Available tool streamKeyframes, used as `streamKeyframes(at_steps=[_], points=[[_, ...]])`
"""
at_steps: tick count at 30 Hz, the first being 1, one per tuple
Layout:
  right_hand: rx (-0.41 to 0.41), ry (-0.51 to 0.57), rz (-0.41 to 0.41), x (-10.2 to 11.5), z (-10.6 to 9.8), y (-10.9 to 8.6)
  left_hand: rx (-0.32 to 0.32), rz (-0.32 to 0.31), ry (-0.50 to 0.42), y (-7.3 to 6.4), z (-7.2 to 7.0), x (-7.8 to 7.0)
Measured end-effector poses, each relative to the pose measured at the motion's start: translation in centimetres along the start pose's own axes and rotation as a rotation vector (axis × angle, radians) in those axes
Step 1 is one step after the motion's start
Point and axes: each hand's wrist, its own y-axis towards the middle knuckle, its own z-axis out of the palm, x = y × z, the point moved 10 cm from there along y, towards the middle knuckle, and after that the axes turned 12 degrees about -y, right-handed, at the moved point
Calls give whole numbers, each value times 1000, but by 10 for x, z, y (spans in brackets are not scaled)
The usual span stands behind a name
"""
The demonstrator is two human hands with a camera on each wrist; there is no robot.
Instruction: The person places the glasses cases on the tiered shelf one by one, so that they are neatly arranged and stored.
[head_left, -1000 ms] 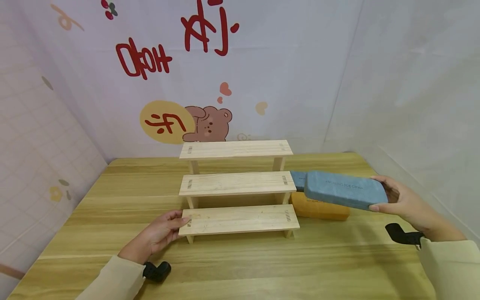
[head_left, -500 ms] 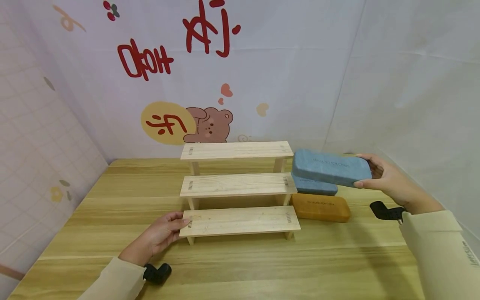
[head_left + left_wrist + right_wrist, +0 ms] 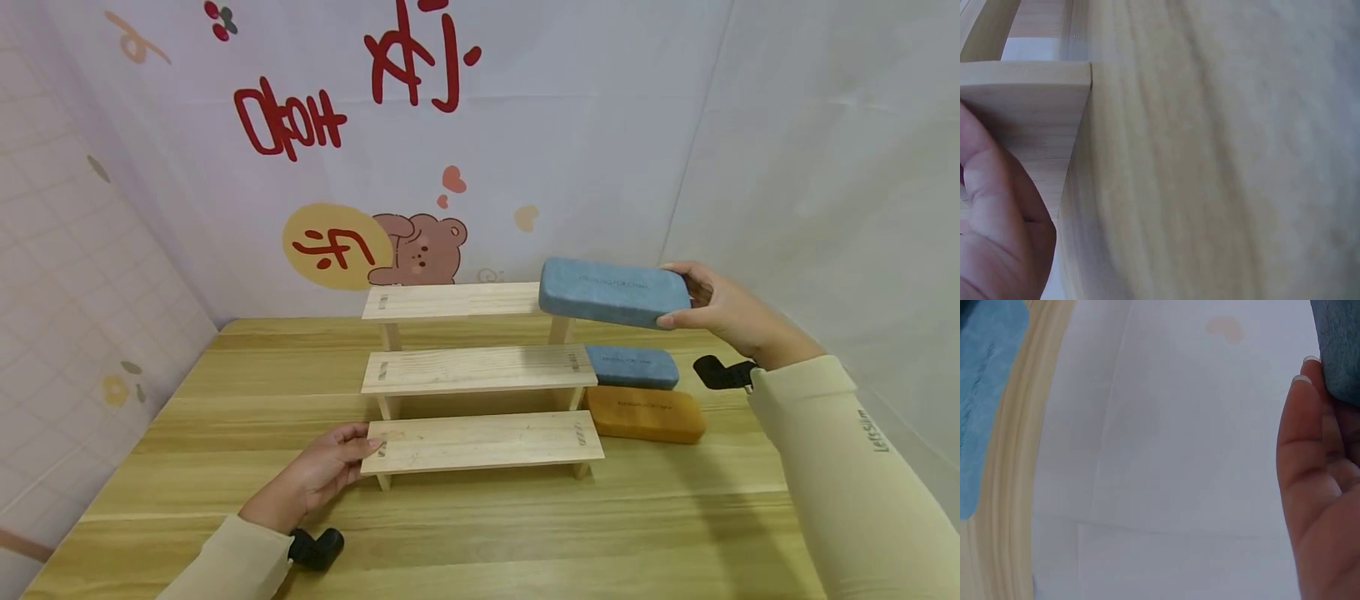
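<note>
My right hand (image 3: 723, 315) grips the right end of a blue glasses case (image 3: 607, 292), thumb at the near side and fingers at the far side. In the head view the case overlaps the right end of the top tier of a three-tier wooden display stand (image 3: 480, 442). My left hand (image 3: 322, 471) holds the left end of the lowest tier, thumb on its top. From the left wrist, that hand (image 3: 997, 219) shows against the board's underside (image 3: 1035, 119). The right wrist view catches only a corner of the held case (image 3: 1342, 350) beside the fingers (image 3: 1300, 444).
Right of the stand, a second blue case (image 3: 632, 368) lies on the wooden table (image 3: 480, 542), with an orange case (image 3: 645, 417) in front of it. Behind the table hangs a pale printed backdrop (image 3: 585, 125); another wall closes the left side.
My right hand has carried the blue glasses case up and leftward, from over the other cases to the top tier's right end. The left hand keeps its hold on the lowest tier.
</note>
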Motion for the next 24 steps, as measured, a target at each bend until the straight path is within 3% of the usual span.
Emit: streamKeyframes(at_steps=[11,24], points=[[80,16,0,37,16,43,42,14,-18,1,3,0],[102,91,-71,71,41,75,12,11,10,0,1,-2]])
